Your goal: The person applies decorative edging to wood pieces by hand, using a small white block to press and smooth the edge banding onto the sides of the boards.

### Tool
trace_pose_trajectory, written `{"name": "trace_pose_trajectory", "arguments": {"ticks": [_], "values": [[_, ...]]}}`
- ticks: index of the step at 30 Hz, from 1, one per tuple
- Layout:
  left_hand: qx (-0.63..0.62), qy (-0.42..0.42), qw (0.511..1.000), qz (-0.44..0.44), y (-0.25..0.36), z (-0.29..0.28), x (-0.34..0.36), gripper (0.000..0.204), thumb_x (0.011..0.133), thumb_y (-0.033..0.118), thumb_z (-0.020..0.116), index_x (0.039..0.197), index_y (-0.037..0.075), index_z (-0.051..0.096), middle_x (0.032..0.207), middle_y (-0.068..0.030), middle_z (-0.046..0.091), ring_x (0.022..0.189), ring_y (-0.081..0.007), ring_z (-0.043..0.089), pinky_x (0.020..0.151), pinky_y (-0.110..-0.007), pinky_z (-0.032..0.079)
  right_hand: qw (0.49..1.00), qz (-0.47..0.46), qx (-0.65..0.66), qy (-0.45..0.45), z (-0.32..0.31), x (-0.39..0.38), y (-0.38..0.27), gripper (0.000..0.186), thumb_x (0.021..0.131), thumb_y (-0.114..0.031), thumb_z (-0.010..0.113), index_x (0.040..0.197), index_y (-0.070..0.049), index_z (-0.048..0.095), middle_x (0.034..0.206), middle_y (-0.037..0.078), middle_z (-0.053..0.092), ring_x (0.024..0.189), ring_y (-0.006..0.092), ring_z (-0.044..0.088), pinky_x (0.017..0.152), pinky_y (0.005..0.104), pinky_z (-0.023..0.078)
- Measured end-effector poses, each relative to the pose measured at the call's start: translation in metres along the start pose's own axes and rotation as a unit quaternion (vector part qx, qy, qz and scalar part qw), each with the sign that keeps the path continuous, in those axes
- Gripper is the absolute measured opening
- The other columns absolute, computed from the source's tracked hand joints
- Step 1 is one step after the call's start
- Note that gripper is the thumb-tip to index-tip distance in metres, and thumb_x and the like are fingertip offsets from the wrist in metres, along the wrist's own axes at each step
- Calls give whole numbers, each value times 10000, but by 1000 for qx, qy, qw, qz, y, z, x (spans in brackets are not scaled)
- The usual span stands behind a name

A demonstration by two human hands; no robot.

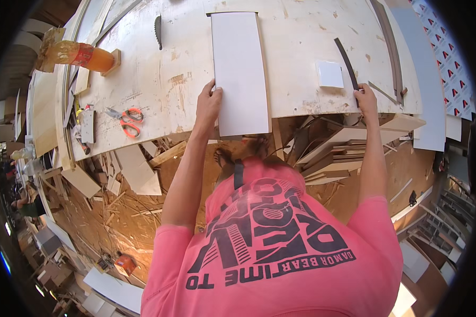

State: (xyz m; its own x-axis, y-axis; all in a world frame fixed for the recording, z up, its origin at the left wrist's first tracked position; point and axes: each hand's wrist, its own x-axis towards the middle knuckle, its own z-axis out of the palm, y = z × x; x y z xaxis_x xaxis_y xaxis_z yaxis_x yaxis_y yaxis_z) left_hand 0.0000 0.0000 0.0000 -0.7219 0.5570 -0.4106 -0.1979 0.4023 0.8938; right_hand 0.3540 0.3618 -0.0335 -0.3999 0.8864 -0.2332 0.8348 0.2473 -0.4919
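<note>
With right-hand fingers, pinching a dark strip; with left-hand fingers, touching a white board.

Gripping the strip narrowly toward its near end, just right of a small white square; resting left-hand fingers at the board's left edge, not showing whether gripping beneath. Supporting the board on the table, with near end jutting past the front edge. Possibly risking skewing the board by leaning on that overhang; possibly risking knocking the square by swinging the strip leftward, holding one end only.
</note>
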Motion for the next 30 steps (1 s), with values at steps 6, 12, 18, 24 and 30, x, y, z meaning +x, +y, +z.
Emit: {"name": "trace_pose_trajectory", "arguments": {"ticks": [6,12,18,24,30], "values": [[54,-2,999,5,9,-11,-9,478,896,151,497,1335,-37,466,984,-151,623,824,-170,589,748,-298,481,922,-9,388,13,-18,-83,-63,158,907,-95,556,1043,-20,531,871,54,602,776,109,592,707,253,488],[286,96,944,135,-7,-18,-20,432,891,167,523,1291,4,529,1227,-228,523,1110,-316,506,948,-410,415,948,-103,299,-32,-6,-144,-117,95,928,-86,517,972,-33,450,847,75,592,717,113,602,706,252,494],[-9,-49,994,99,54,1,-72,432,983,296,480,1316,20,493,1177,-150,576,1071,-242,578,891,-359,478,955,-212,209,-17,20,-178,-172,147,875,-59,522,993,-17,445,880,139,532,826,255,548,772,366,449],[-238,-96,966,42,83,8,-93,331,1001,260,461,1215,10,502,1035,-145,640,893,-171,637,736,-296,529,913,-377,155,-35,40,-198,-204,310,783,-33,610,1021,-45,411,957,141,490,854,285,544,751,386,458],[-280,-98,954,40,64,-17,-97,270,991,217,484,1162,17,547,978,-137,669,839,-147,639,686,-270,534,927,-288,155,-180,35,-208,-225,388,846,-149,662,1166,-46,469,988,143,579,947,265,585,798,373,473]]}}
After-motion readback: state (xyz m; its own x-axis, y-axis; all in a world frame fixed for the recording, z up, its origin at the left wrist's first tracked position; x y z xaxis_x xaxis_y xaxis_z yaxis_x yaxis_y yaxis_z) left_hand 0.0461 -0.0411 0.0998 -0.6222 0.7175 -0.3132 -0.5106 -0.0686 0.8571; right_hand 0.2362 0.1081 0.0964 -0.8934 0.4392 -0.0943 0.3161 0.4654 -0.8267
